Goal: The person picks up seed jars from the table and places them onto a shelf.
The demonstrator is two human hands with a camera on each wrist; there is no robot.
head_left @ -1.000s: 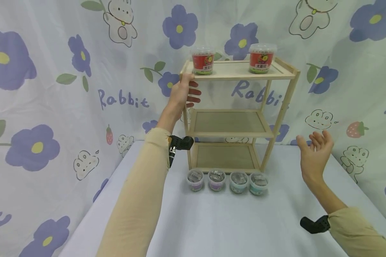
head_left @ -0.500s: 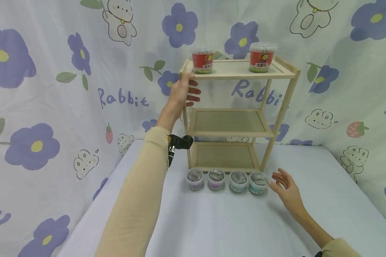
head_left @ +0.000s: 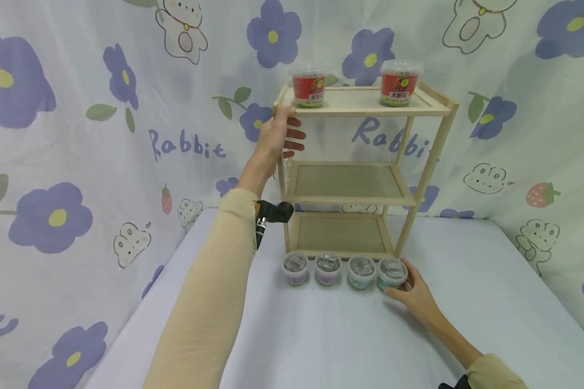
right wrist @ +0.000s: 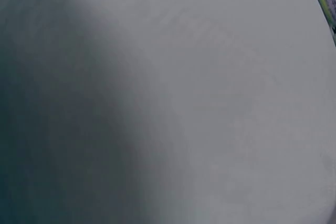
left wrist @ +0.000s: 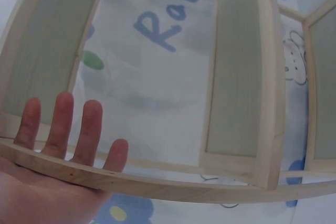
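Note:
In the head view my left hand (head_left: 271, 135) grips the front left post of a three-tier wooden shelf (head_left: 360, 113) just under its top board. The left wrist view shows the fingers (left wrist: 63, 121) reaching past the wooden post (left wrist: 142, 186), with the palm on the near side. At the shelf's right foot, my right hand (head_left: 418, 297) holds the rightmost clear-lidded cup with a teal lower part (head_left: 391, 270), thumb in front and fingers at its far right side. The right wrist view is mostly blurred white, and no hand shows there.
Left of that cup stand another teal cup (head_left: 362, 272) and two purple ones (head_left: 328, 269), (head_left: 296, 268) in a row before the shelf. Two red-labelled tubs (head_left: 309, 89), (head_left: 399, 86) sit on the top tier. A patterned curtain (head_left: 175, 108) hangs behind the white table (head_left: 321, 335).
My right hand has come down and leftward from the right side of the table and closed round the rightmost cup. The left hand has stayed on the shelf post.

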